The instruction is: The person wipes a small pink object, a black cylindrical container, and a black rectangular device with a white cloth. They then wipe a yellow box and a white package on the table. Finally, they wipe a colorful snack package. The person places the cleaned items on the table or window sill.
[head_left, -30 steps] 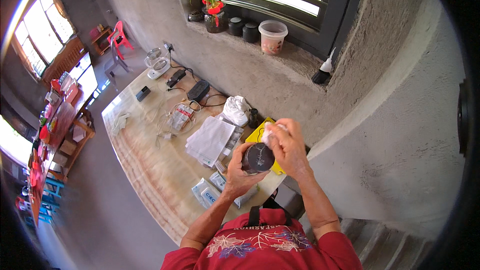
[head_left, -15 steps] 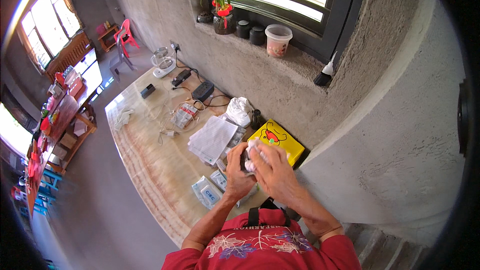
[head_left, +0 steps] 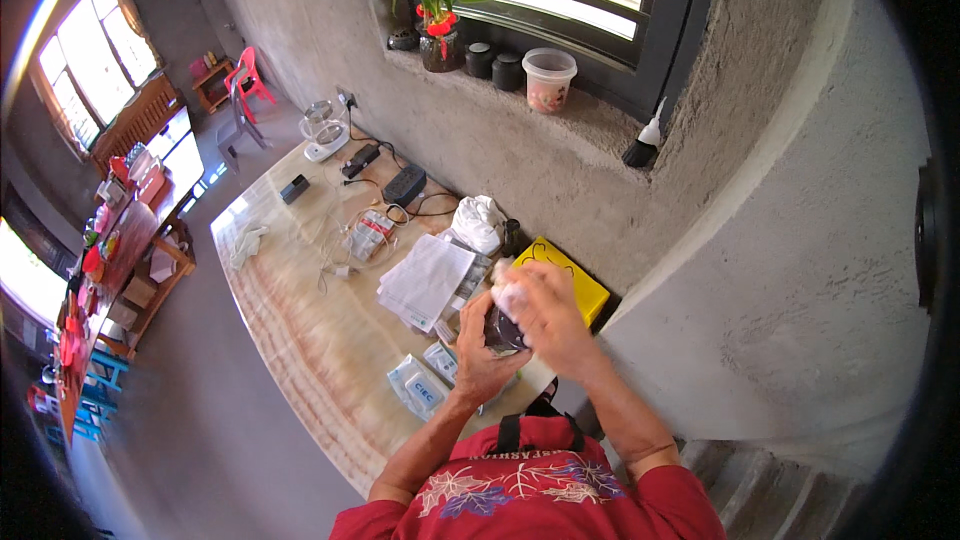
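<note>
Above the table's near right end, my left hand is closed around a small dark, glossy, rounded object, whose exact kind I cannot make out. My right hand is closed on a crumpled white cloth beside its far rim. Part of the cloth is hidden under the fingers. A yellow box with a cartoon print lies just beyond my right hand. To the left of my hands are printed paper sheets and a white and blue soft packet.
The marble-patterned table also holds a white bundle, a black power strip with cables, and a glass kettle. On the windowsill stand a potted plant, a plastic tub and a brush. Rough wall rises at right.
My right hand with the white cloth has shifted slightly up and away, uncovering more of the dark object. My left hand has tilted it, keeping its grip.
</note>
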The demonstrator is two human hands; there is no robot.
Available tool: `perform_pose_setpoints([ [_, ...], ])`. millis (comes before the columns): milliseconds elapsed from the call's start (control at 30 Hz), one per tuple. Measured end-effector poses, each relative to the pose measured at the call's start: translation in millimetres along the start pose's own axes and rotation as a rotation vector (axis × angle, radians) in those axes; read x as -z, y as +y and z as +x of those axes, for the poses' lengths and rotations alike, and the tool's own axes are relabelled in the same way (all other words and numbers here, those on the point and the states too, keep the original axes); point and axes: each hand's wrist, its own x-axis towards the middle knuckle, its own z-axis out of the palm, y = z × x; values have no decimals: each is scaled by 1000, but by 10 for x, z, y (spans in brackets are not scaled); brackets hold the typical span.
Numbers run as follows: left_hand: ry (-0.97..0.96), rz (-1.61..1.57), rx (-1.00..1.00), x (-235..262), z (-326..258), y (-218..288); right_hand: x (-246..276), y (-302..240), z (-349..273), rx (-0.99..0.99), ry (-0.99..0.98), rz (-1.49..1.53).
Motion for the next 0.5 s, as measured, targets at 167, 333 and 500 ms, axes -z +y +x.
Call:
perform_pose_setpoints([
  [167, 121, 86, 82, 63, 17, -169, -155, -106, -228, 170, -42, -179],
  [333, 52, -230, 276, 147, 6, -258, 210, -64, -369, 104, -249, 83],
  [500, -6, -773, 452, 138, 80, -149, 323, 24, -301, -171, 20, 273],
])
